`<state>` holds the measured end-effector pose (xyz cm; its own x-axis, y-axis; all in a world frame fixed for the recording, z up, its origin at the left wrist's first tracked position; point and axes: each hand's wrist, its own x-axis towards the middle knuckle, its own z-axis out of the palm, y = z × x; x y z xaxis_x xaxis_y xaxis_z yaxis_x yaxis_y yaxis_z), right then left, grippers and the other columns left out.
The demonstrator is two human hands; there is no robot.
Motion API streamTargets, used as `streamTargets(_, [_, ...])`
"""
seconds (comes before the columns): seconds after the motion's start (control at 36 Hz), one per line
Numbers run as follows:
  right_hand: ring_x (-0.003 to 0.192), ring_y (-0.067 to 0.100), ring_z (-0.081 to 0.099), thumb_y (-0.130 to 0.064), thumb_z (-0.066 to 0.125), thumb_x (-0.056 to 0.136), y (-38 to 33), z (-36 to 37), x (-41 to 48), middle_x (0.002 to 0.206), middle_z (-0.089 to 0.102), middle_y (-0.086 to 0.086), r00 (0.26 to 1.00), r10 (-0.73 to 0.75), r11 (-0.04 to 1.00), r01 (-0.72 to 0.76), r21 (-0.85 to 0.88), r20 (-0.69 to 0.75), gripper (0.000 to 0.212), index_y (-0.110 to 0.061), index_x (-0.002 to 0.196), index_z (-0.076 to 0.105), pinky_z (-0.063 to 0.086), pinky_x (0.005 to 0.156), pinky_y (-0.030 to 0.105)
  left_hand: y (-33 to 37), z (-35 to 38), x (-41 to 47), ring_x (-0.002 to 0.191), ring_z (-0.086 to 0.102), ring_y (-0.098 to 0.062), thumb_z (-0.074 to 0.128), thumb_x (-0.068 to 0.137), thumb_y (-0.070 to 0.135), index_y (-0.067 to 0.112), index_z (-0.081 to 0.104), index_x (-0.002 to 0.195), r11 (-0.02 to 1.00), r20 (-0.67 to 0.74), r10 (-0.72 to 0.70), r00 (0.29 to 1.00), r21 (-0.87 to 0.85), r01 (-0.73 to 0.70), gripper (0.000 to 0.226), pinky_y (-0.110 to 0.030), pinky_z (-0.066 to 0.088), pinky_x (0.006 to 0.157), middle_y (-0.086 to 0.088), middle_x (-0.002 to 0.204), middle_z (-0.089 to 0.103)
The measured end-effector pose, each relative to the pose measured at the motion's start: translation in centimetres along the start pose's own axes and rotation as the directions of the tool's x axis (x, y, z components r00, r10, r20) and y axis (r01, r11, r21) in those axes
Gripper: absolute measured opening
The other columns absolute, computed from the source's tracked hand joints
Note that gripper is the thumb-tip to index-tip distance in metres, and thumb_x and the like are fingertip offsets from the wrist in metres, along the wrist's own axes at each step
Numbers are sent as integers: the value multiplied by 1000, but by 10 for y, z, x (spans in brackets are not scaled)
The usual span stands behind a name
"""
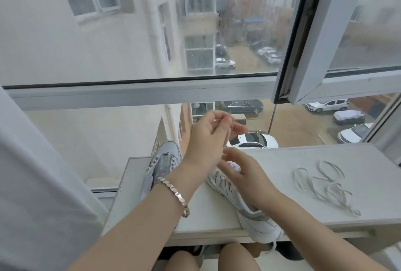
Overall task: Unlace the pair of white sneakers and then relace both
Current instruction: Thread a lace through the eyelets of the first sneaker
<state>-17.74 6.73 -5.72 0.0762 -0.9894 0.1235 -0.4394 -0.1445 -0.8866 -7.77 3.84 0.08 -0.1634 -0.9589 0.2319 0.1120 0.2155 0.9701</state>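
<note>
A large rain-streaked window (195,32) looks down on a courtyard with parked cars (253,140), and one sash at the right stands swung open. Against the glass stands a white surface (293,162) carrying a pair of white sneakers. The left sneaker (165,162) sits at the surface's left end with its toe pointing toward the window, partly hidden behind the person's left forearm, which wears a silver bracelet (175,194). The right sneaker (258,223) lies in the middle, its heel hanging slightly over the near edge and its toe angled away to the left. The left hand (206,138) is raised above it, its grip clamped on the end of a white lace (227,134) between thumb and forefinger; the lace runs down toward the shoe's front. The right hand (249,175) rests on the front of the right sneaker, its grip closed around the toe area with fingers above and thumb below. A loose lace (325,186) lies in a tangled heap on the surface to the right, well apart from both shoes. Bare knees (238,257) show below the near edge.
</note>
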Motion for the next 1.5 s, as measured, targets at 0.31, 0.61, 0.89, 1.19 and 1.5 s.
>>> streamTargets(0.31, [36,7,42,-16,45,96,-10,-24,16,42,38,-8,984,178,951,-170,257,-9,30,-12,68,55,48,45,22,-81,-14,-41,98,59,5,54,91,3,34,54,95,973,-118,-103,988,195,125,31,-5,44,82,14,101,64])
streamTargets(0.61, [115,17,34,-52,54,85,31,-10,-9,118,48,-9,961,-161,616,277,-738,226,39,-31,117,61,27,93,26,-111,-33,-56,83,64,-14,52,89,4,27,57,83,856,-128,-389,912,315,410,24,-31,54,75,3,86,65])
streamTargets(0.89, [96,19,47,-37,52,82,28,12,-4,95,58,-1,998,-51,623,13,-782,-24,23,-17,82,64,30,67,24,-115,-27,-68,81,66,-5,43,85,-1,25,60,86,842,-39,-464,885,290,455,31,-18,47,73,6,87,69])
streamTargets(1.19, [48,12,36,-17,57,77,18,2,-3,46,41,-2,960,246,921,-275,-276,-132,29,-15,48,54,29,46,25,-126,-6,-76,100,48,0,75,60,52,38,37,100,829,-52,-400,915,407,385,58,-15,40,80,13,113,37])
streamTargets(1.5, [70,19,64,-9,37,96,-3,-39,8,62,65,5,988,145,792,-152,591,59,42,-9,57,53,53,77,26,-120,-1,-65,86,56,-15,57,83,30,30,43,116,772,-203,-309,929,517,370,36,-35,51,78,3,101,53])
